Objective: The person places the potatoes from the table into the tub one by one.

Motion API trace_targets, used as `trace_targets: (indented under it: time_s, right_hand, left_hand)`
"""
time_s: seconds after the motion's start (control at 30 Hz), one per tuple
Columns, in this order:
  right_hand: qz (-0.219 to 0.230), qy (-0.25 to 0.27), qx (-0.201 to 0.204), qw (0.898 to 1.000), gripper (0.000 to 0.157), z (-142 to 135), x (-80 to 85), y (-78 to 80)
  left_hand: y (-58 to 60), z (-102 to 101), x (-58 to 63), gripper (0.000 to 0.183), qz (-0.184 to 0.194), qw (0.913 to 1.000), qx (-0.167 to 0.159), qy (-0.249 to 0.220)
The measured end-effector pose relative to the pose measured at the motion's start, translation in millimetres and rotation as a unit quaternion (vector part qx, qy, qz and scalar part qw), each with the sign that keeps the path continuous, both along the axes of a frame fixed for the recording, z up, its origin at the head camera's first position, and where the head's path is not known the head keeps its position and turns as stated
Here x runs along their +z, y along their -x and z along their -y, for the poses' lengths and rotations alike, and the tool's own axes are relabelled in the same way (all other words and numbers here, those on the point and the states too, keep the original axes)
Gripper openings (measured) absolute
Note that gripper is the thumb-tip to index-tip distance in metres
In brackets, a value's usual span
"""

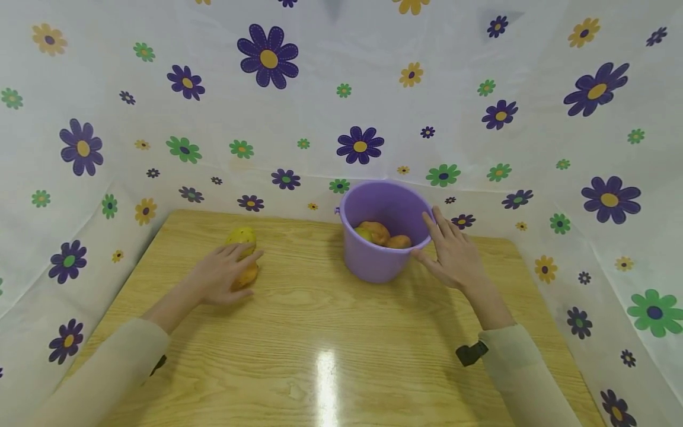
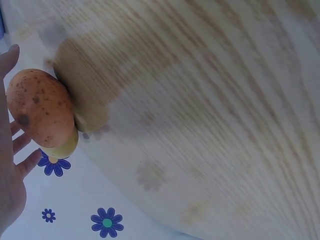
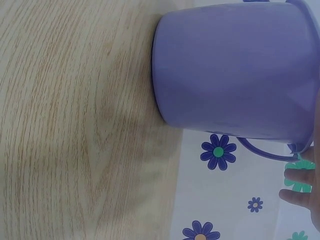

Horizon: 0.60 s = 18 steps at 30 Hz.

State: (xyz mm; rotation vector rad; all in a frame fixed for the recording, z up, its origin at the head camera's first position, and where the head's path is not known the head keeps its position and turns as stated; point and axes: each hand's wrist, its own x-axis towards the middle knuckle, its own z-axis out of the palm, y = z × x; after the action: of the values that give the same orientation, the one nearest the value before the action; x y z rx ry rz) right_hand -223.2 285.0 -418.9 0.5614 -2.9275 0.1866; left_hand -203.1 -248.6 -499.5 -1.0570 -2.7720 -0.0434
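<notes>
spreading unclenched left hand (image 1: 217, 276) by speckled orange oval fruit (image 2: 42, 107) near wooden desk's (image 1: 299, 332) far-left corner, right hand (image 1: 456, 255) at purple plastic bucket (image 1: 376, 264).

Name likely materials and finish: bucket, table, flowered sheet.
Bucket: probably plastic, smooth with a soft sheen; evenly purple wall with a rolled-looking rim.
Table: wood or wood-look laminate, glossy; grain lines show and a bright streak reflects. Can't tell which.
Flowered sheet: maybe thin plastic or coated cloth, printed; it creases softly.

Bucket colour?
The bucket is light purple, inside and out; the head view shows it best.
</notes>
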Motion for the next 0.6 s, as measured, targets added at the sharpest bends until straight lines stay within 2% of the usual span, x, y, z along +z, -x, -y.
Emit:
trace_targets:
  time_s: [0.6]
  right_hand:
    - [-0.005,0.004,-0.002,1.000,0.089,0,-2.7,1.2]
  left_hand:
    - [-6.7,11,-11.5,0.079,0.010,0.9995,0.026,0.013]
